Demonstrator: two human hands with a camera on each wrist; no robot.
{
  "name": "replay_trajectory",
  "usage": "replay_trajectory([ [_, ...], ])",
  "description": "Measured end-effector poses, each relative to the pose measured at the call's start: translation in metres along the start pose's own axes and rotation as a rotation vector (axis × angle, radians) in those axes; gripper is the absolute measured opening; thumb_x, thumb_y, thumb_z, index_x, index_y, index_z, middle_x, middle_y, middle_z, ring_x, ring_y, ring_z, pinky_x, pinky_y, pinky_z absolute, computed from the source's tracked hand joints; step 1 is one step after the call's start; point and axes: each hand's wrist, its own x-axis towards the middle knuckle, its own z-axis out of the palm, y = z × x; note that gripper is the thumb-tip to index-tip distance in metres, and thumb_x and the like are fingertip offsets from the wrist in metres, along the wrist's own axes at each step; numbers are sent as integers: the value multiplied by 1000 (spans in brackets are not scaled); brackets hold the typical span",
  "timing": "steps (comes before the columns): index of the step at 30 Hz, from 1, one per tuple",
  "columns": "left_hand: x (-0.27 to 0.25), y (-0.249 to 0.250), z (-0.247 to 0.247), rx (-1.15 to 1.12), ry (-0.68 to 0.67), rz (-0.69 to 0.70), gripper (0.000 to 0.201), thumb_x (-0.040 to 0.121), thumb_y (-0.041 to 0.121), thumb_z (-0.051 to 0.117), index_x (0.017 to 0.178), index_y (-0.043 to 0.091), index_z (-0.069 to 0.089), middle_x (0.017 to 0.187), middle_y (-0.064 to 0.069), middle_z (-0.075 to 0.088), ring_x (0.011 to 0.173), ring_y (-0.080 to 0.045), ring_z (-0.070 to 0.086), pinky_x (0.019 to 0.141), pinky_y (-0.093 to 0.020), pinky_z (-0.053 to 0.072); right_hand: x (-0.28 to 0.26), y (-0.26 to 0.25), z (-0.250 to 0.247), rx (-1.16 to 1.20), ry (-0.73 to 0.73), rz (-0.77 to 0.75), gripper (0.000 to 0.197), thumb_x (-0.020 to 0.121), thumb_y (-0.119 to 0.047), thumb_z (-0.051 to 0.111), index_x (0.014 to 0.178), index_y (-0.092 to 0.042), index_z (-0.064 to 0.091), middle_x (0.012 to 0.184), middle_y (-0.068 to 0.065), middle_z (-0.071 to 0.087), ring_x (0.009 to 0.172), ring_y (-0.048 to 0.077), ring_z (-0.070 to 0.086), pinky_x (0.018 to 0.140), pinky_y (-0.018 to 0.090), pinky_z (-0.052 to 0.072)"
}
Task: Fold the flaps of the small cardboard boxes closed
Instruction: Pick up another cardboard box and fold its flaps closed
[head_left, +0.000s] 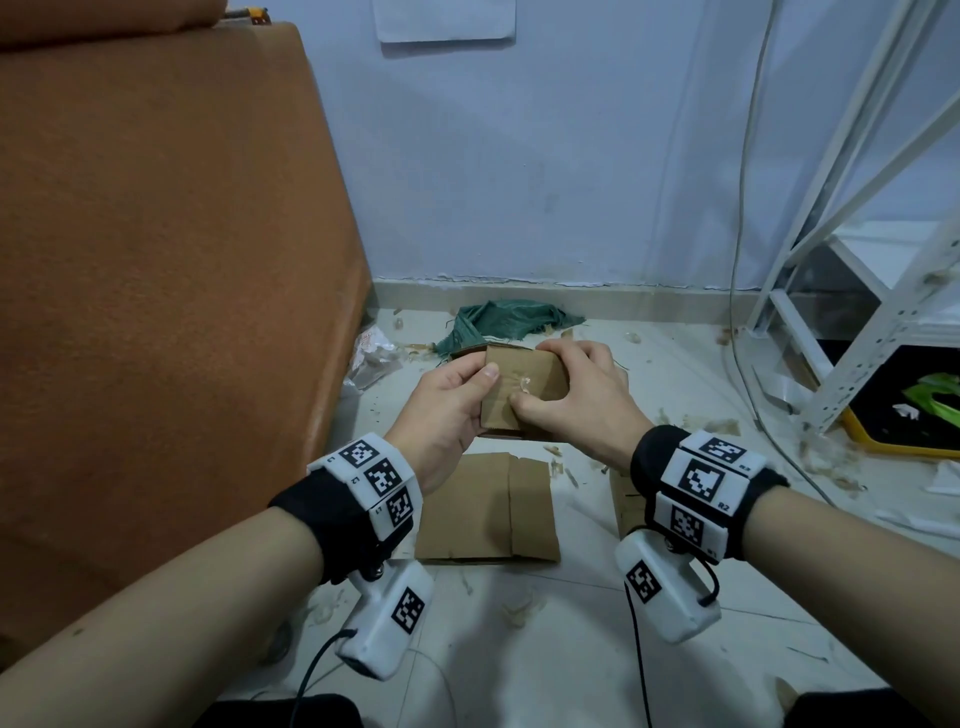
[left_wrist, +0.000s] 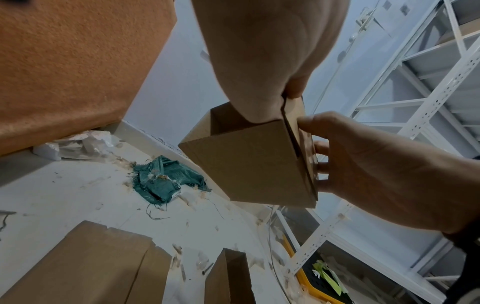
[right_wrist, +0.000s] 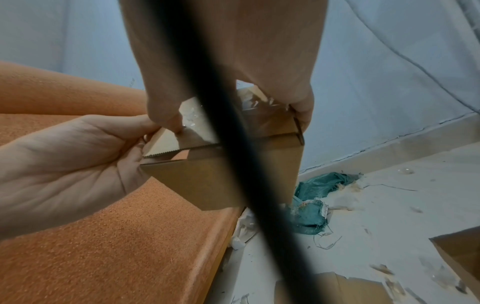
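A small brown cardboard box (head_left: 522, 387) is held in the air above the floor between both hands. My left hand (head_left: 452, 402) grips its left side, thumb on the near face, fingers behind. My right hand (head_left: 576, 395) wraps the right side, thumb pressing the near flap beside a scrap of clear tape. In the left wrist view the box (left_wrist: 249, 164) shows an open end on its far side. The right wrist view shows the box (right_wrist: 228, 174) with a flap edge pinched between both thumbs. A flattened box (head_left: 485, 512) lies on the floor beneath, and another small box (left_wrist: 228, 275) stands next to it.
An orange upholstered sofa (head_left: 156, 260) fills the left side. A crumpled green cloth (head_left: 498, 322) and a plastic wrapper (head_left: 371, 358) lie near the wall. White metal shelving (head_left: 857, 322) stands at right with a yellow-rimmed black tray (head_left: 909, 410). Tape scraps litter the tiled floor.
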Motion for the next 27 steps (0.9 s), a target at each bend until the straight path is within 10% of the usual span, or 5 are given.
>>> replay_trajectory([
  [27, 3, 0, -1, 31, -6, 4, 31, 105, 10, 41, 126, -3, 58, 118, -26, 66, 101, -30, 66, 92, -47, 53, -3, -3, -3, -15, 28, -13, 60, 81, -34, 65, 138, -31, 44, 135, -2, 35, 129, 27, 28, 103, 31, 30],
])
